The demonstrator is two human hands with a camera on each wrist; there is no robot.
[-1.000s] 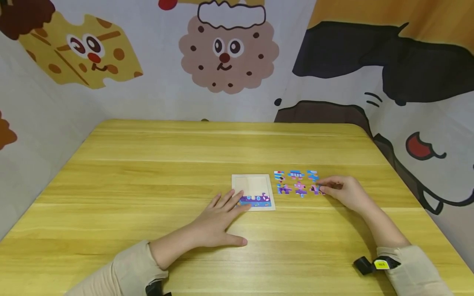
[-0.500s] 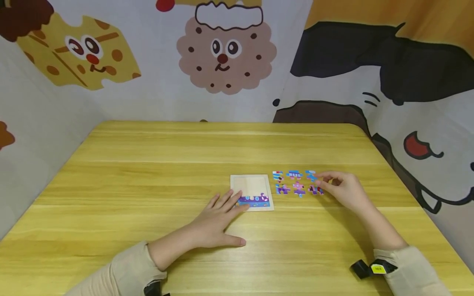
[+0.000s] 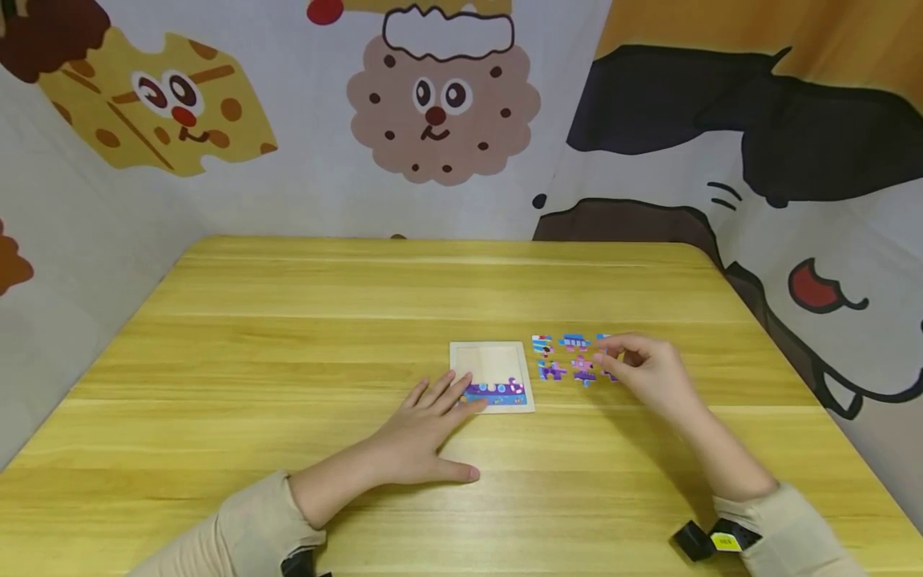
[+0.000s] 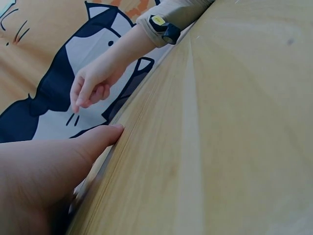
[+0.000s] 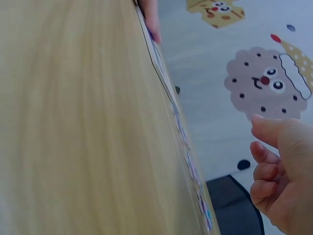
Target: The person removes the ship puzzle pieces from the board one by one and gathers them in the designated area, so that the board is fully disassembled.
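Observation:
My left hand (image 3: 425,437) lies with its fingers spread, the tips over the left side of a square puzzle board (image 3: 497,362). A purple and blue strip of puzzle (image 3: 501,391) is fitted along the board's near side; the rest of its bed is bare wood. My right hand (image 3: 652,377) hovers over the right end of several loose jigsaw pieces (image 3: 574,342), partly covering two of them. In the right wrist view its thumb (image 5: 274,129) stands out and the other fingers curl loosely, with nothing seen between them. The left wrist view also shows this hand (image 4: 98,81) above the tabletop.
The jigsaw pieces lie in two short rows just right of the board on a wood-grain table (image 3: 288,304). A cloth with cartoon prints (image 3: 288,200) hangs behind the table and along its sides. Each sleeve carries a black wrist camera (image 3: 695,541).
My right hand has lifted off the near right piece and moved left over the rows. The left hand stays on the board.

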